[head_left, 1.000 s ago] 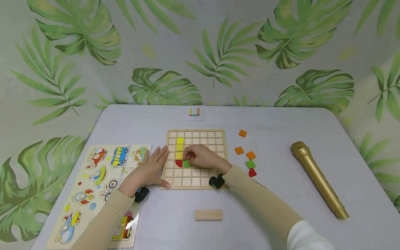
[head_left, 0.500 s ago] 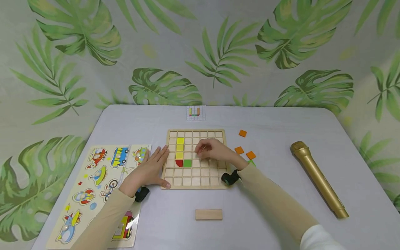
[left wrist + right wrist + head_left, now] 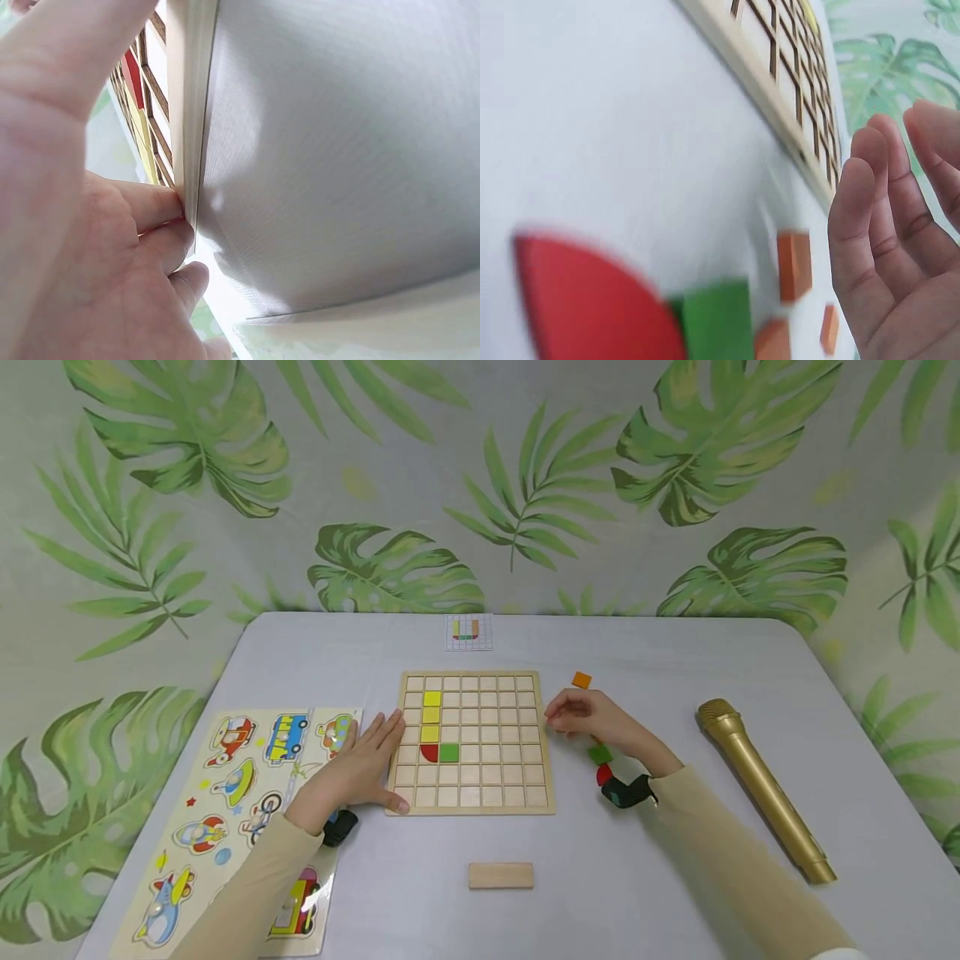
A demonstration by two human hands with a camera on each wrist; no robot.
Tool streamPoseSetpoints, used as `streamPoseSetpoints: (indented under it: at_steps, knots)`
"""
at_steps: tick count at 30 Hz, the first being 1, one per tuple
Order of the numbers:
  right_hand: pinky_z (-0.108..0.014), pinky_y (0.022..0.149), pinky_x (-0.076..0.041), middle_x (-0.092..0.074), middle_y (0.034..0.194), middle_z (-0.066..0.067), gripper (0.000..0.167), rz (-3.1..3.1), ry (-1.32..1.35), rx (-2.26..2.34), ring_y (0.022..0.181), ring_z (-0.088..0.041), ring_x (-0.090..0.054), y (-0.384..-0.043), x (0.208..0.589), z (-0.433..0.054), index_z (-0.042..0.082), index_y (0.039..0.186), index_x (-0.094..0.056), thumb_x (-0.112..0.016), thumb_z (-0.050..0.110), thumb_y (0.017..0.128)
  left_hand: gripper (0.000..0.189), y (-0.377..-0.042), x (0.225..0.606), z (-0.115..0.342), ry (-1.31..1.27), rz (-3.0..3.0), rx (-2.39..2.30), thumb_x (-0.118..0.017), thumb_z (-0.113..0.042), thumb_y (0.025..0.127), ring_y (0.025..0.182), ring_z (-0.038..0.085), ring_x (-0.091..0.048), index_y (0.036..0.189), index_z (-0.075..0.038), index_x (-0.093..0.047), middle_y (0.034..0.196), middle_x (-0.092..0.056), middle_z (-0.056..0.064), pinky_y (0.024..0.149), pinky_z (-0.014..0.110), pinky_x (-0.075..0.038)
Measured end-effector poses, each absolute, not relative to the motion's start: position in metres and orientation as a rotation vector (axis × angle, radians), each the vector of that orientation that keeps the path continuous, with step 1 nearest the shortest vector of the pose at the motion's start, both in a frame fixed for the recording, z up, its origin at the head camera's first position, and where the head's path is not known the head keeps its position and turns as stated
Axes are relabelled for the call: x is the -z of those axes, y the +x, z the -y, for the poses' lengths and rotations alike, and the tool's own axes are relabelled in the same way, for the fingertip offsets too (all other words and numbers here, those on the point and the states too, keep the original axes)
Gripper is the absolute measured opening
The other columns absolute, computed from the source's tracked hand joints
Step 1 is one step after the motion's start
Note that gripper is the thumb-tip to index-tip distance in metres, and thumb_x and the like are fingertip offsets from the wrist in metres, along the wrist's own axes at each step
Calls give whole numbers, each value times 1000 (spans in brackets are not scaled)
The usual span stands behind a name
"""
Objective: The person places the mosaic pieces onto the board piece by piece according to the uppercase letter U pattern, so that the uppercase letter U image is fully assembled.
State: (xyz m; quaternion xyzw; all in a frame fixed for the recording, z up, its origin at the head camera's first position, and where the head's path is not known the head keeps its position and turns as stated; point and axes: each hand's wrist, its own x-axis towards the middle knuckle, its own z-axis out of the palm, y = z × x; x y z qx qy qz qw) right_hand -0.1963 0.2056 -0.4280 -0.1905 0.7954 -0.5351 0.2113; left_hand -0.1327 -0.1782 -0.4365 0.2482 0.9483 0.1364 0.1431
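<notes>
My left hand (image 3: 358, 767) rests with extended fingers along the left edge of a wooden grid board (image 3: 491, 775); the left wrist view shows fingertips touching its frame. In the grid lie several yellow square tiles (image 3: 431, 716) in a column, a red quarter-circle tile (image 3: 430, 752) below them and a green square tile (image 3: 449, 752) beside that. My right hand (image 3: 600, 720), fingers loosely bent and holding nothing, hovers just right of the board. Beneath it are a loose green tile (image 3: 718, 322), a red quarter-circle tile (image 3: 592, 307) and orange tiles (image 3: 795, 262), partly hidden in the head view.
A knobbed picture puzzle (image 3: 247, 860) lies under the left forearm. Behind the board is a small pattern card (image 3: 483, 645). A plain wooden block (image 3: 501, 875) lies in front, and a gold microphone (image 3: 765, 789) is at the right.
My right hand has left the green tile in the grid and moved right, off the board, to above the loose tiles. The left hand stays put.
</notes>
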Motion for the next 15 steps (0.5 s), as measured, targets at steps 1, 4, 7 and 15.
streamPoseSetpoints:
  at_steps: [1, 4, 7, 15]
  knots:
    - [-34, 69, -52, -63, 101, -23, 23, -2225, -505, 1485, 81, -32, -58, -195, 428, -212, -5, 106, -62, -65, 13, 92, 125, -133, 437, 178, 715, -2734, -394, -80, -57, 62, 142, 42, -4, 149, 7, -17, 157, -8, 21, 108, 64, -1]
    - [-35, 69, -52, -64, 104, -22, 24, -2247, -431, 1493, 82, -33, -57, -191, 427, -228, -4, 107, -62, -65, 15, 92, 125, -133, 437, 178, 708, -2729, -399, -80, -56, 62, 142, 42, -4, 150, 7, -16, 157, -8, 21, 108, 63, -1]
    - [-34, 72, -52, -64, 107, -21, 24, -2255, -375, 1510, 84, -30, -59, -187, 429, -241, -4, 108, -61, -64, 14, 93, 125, -133, 437, 178, 707, -2728, -398, -80, -56, 62, 142, 42, -4, 150, 7, -16, 157, -8, 21, 108, 63, -1]
    - [-31, 69, -49, -64, 101, -20, 24, -2302, -333, 1491, 84, -23, -57, -179, 435, -261, -4, 108, -62, -64, 13, 92, 126, -133, 437, 178, 715, -2731, -407, -80, -56, 62, 142, 42, -4, 150, 7, -16, 157, -8, 21, 108, 63, 0]
